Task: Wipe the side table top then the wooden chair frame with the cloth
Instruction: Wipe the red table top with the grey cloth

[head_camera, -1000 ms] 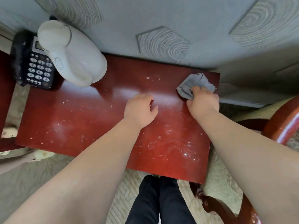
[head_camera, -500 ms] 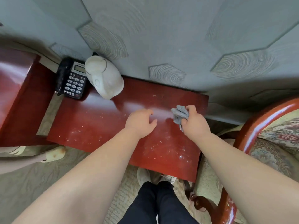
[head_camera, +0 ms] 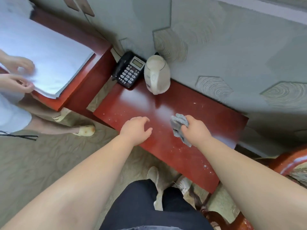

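Note:
The red-brown side table top stands against the wall, with white specks across its surface. My right hand grips a bunched grey cloth above the middle of the top. My left hand hovers over the near left edge, fingers curled apart and holding nothing. Part of the wooden chair frame curves in at the right edge.
A black telephone and a white kettle sit at the table's far left corner. A bed with a red frame lies to the left, where another person handles the white sheet. Patterned carpet covers the floor.
My right hand gathered the cloth from the table's far right corner and drew it toward the middle. The view pulled back and swung left, bringing the bed and the other person into sight.

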